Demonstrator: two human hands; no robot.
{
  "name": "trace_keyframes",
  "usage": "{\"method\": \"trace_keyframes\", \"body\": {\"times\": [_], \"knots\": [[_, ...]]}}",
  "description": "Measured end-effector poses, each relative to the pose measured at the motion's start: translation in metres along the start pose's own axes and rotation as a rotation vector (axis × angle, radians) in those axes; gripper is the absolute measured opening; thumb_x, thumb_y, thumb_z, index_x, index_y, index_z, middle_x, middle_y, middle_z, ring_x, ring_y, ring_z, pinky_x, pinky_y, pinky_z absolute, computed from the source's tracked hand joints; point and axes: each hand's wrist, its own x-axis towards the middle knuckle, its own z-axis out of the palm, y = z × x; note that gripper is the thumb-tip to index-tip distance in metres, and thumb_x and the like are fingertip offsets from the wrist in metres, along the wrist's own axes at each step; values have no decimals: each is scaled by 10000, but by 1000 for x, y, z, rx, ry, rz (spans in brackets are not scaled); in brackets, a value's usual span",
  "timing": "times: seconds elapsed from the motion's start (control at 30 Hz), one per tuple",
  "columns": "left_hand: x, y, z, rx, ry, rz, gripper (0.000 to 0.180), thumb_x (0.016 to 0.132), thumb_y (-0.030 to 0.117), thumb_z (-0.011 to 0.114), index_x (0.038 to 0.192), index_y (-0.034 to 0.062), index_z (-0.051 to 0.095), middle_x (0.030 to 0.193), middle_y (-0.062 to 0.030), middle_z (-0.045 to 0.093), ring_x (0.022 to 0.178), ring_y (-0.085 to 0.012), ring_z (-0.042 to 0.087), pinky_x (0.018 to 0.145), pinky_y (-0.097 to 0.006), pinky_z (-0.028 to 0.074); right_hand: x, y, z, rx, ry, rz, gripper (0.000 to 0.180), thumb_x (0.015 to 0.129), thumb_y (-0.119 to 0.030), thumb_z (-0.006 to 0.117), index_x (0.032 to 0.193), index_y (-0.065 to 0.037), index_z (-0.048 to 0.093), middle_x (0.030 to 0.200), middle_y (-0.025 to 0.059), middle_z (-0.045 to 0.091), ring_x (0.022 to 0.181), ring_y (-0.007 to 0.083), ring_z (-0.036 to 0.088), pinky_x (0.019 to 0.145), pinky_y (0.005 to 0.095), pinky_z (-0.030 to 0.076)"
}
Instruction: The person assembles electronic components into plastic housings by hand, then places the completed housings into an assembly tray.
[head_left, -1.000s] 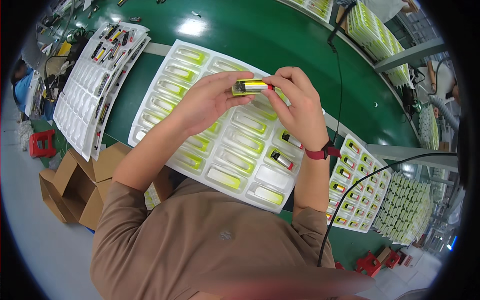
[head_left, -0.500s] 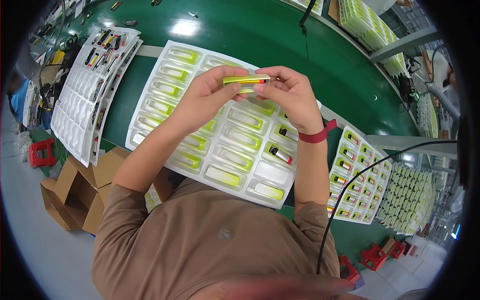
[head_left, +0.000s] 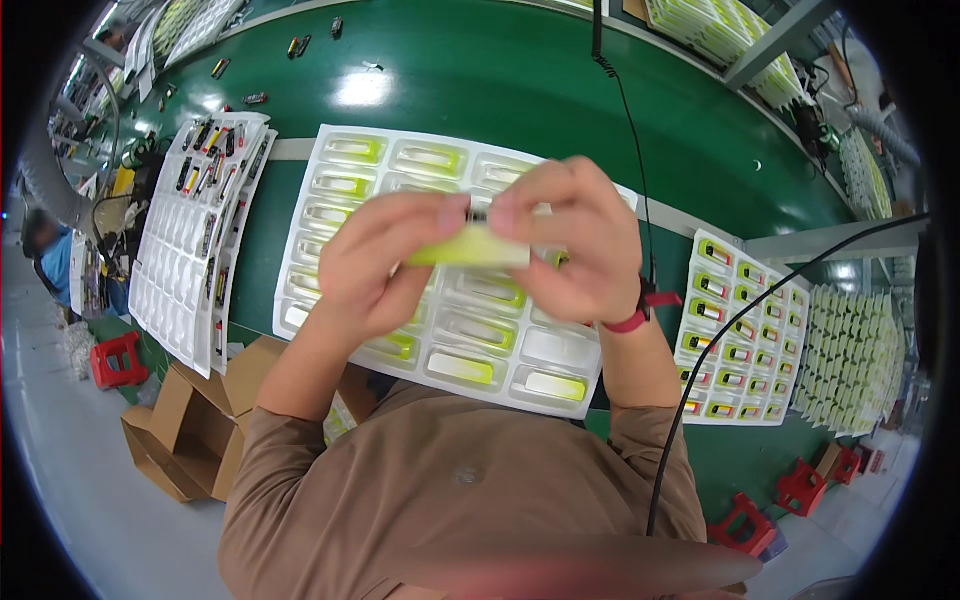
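Both hands are raised over a white moulded tray (head_left: 512, 362), whose several pockets hold small green-and-white boxes (head_left: 460, 366). My left hand (head_left: 372, 255) grips one end of a similar yellow-green and white box (head_left: 470, 250), blurred by motion. At its other end my right hand (head_left: 580, 245), with a red band at the wrist, closes on it too. Its long side is turned up toward me. Between the two thumb tips, along the box's far edge, a small dark piece (head_left: 477, 215) shows. The rest of what lies inside the box is hidden.
On the left, stacked white trays (head_left: 185, 255) carry loose slim coloured devices. A filled tray (head_left: 735, 340) lies at the right beside a stack of green-white trays (head_left: 850, 360). A black cable (head_left: 735, 320) hangs across the right. An open carton (head_left: 205, 430) stands at lower left.
My hands have tipped the box, so its long side now shows and the yellow, red and black device inside is mostly out of sight. The whole view has shifted slightly.
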Motion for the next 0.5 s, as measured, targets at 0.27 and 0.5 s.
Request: {"method": "trace_keyframes", "body": {"times": [0.27,0.5], "knots": [[4,-10,27,-320,-51,-534,364,938,-37,609,1301,-11,616,1210,-159,684,1031,-273,679,919,-304,525,-8,8,-3,-82,59,301,242,771,-26,701,1013,-23,700,855,105,615,685,221,612,623,325,504],[-3,20,49,-198,-289,-189,260,893,22,687,1150,59,685,1100,-105,650,1006,-265,636,874,-352,507,-44,-74,-52,-352,-23,731,166,823,-69,702,974,-8,673,744,114,596,598,223,585,558,337,466]]}}
